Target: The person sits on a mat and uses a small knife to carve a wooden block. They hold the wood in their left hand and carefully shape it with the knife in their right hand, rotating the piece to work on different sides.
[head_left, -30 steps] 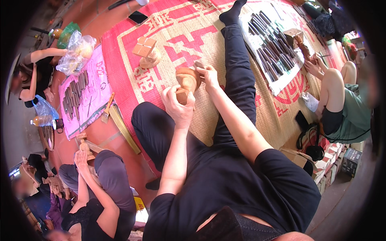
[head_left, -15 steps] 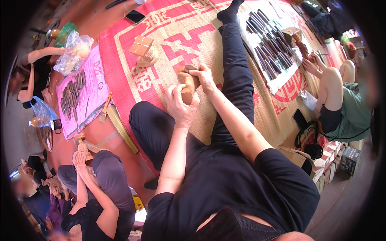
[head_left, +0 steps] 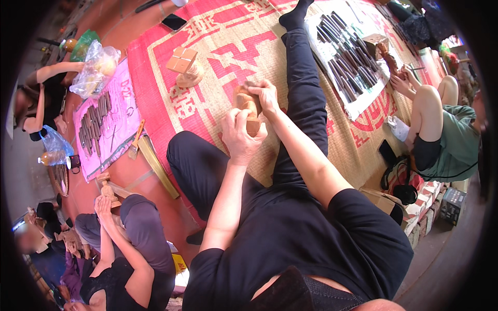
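The left hand (head_left: 242, 136) grips the near end of a carved wooden piece (head_left: 247, 101) over the red-patterned mat (head_left: 155, 67) — the right hand (head_left: 267, 96) curls narrowly at its far end, around what I can't tell.

Carving (head_left: 248, 101): between our hands (head_left: 241, 136), above the mat (head_left: 218, 93).
Second carving (head_left: 184, 63): on the mat, ahead and left of our carving.
Phone (head_left: 174, 22): well ahead of our carving, to its left.
Tool rows (head_left: 348, 58): on a sheet (head_left: 360, 110), ahead and right of our carving.
Other tools (head_left: 93, 124): on a cloth (head_left: 122, 101), well left of our carving.
Brush (head_left: 136, 142): on the floor (head_left: 179, 225), left of our carving, nearer us.
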Available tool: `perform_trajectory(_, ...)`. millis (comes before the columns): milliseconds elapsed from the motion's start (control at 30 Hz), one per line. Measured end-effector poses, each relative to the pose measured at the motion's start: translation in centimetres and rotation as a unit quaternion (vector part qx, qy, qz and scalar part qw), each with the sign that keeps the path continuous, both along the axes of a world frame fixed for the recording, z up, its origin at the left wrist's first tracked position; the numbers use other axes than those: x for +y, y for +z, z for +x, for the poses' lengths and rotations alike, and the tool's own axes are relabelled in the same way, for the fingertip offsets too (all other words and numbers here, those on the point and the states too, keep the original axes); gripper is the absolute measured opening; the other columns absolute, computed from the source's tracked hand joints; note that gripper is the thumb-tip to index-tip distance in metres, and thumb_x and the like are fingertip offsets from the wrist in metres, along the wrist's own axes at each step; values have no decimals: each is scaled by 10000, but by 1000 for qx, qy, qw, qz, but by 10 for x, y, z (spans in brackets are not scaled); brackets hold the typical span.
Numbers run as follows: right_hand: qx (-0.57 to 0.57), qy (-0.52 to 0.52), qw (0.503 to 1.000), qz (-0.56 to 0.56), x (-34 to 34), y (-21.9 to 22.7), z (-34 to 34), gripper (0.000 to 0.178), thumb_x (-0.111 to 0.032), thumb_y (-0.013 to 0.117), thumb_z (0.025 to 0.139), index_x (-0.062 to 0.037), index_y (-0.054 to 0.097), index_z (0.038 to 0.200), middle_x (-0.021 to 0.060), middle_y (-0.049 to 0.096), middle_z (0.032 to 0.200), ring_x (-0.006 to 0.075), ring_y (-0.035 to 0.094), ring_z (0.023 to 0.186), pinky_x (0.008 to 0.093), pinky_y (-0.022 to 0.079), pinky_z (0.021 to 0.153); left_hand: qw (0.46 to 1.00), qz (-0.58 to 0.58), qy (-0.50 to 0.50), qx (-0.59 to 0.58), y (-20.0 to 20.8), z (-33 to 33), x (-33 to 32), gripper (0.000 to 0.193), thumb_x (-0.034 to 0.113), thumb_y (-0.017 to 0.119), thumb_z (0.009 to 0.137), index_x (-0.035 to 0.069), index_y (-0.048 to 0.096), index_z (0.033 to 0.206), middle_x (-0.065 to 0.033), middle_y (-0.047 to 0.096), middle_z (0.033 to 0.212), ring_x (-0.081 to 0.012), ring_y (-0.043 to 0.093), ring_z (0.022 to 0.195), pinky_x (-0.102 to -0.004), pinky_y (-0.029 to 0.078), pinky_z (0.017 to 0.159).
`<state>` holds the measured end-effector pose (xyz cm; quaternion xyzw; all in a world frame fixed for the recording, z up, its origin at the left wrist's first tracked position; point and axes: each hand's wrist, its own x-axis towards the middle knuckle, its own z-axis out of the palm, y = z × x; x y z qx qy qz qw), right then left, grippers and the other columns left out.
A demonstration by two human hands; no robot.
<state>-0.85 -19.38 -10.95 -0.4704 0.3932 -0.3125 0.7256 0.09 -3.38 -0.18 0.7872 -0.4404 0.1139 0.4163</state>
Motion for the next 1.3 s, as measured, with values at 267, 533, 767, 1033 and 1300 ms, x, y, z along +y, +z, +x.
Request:
perform_trajectory(267, -24, 57, 998, 23, 6, 18, -2, 191, -1, 713, 751, -75, 538, 774, 30, 584, 738, 112, 562, 682, 243, 467, 632, 999, 1, -45, -11, -3, 0, 7, 396, 205, 730, 628, 96, 585, 980, -93, 528, 977, -293, 554, 872, -413, 489, 754)
perform_trajectory(533, 26, -45, 998, 19, -16, 8, -10, 210, -57, 729, 718, -58, 519, 702, 53, 595, 721, 146, 572, 693, 297, 476, 632, 990, 36, -136, -17, 1, -3, 6, 435, 227, 734, 625, 111, 589, 1018, -74, 519, 1025, -273, 540, 924, -404, 494, 796)
perform_trajectory(767, 143, 78, 982, -100, -11, 5, -15, 230, -173, 735, 673, -19, 573, 727, 99, 609, 695, 194, 584, 669, 333, 475, 650, 974, 101, -204, -6, 13, 1, 14, 552, 281, 759, 687, 119, 562, 1177, -82, 512, 1175, -293, 497, 1105, -434, 416, 946)
perform_trajectory(1033, 17, -90, 995, 24, -14, -36, -34, 184, -66, 715, 706, -42, 532, 715, 54, 599, 712, 151, 568, 655, 313, 475, 610, 857, -138, 42, 494, -16, -31, 57, 824, 392, 688, 880, 75, 220, 1480, -190, 232, 1502, -336, 265, 1382, -449, 264, 1125)
perform_trajectory(1300, -82, -52, 989, 108, 18, 16, -28, 212, 45, 642, 791, -72, 470, 755, 73, 613, 818, 151, 625, 786, 280, 501, 696, 683, -212, -33, 698, 3, -27, 46, 808, 256, 697, 892, 61, 183, 1485, -145, 424, 1388, -196, 429, 1265, -360, 390, 1047)
